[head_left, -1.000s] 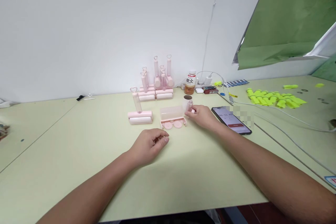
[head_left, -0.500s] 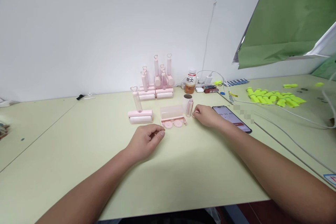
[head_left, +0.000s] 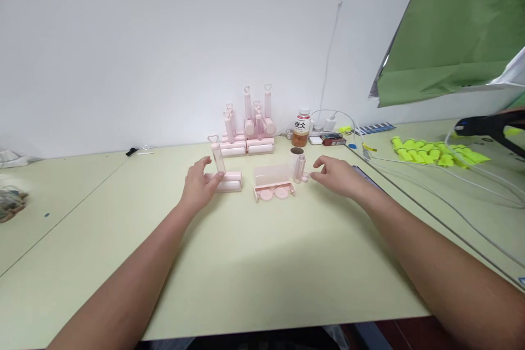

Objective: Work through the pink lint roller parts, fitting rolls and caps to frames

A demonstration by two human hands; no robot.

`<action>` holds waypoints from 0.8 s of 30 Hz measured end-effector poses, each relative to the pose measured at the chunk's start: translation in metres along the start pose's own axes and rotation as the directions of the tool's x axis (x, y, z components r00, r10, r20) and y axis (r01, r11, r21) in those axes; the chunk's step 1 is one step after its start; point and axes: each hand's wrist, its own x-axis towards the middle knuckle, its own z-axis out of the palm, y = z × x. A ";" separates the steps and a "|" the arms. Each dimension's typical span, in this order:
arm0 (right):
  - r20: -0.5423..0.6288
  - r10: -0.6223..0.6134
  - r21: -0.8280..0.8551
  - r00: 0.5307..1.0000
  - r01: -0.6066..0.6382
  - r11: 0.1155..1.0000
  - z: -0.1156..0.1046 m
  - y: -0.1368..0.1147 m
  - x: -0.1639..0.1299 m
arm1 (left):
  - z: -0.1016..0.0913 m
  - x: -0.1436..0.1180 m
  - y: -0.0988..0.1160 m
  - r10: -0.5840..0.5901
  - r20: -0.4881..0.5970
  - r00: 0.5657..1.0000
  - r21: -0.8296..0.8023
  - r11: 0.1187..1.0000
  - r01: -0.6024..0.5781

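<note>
Lighting: bright, diffuse — broad soft shadow across the surface (head_left: 262, 224) facing you. View: wide-angle; your forearms (head_left: 135, 268) stretched toward the lower corners — fine detail soft on the clear pink tube (head_left: 299, 168).

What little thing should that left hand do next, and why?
Maybe the left hand should gently close on the nearest upright pink roller: its fingers and thumb are spread beside it, and the thumb tip is near the foot of the see-through handle. I can't tell if they touch.

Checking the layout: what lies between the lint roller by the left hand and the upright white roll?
The open pink roller case, as the head view shows.
</note>
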 end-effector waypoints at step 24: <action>-0.109 -0.494 0.639 0.863 0.441 0.630 0.033 -0.055 -0.066 | -0.043 -0.022 0.034 0.152 0.032 0.988 -0.366 0.921 -0.130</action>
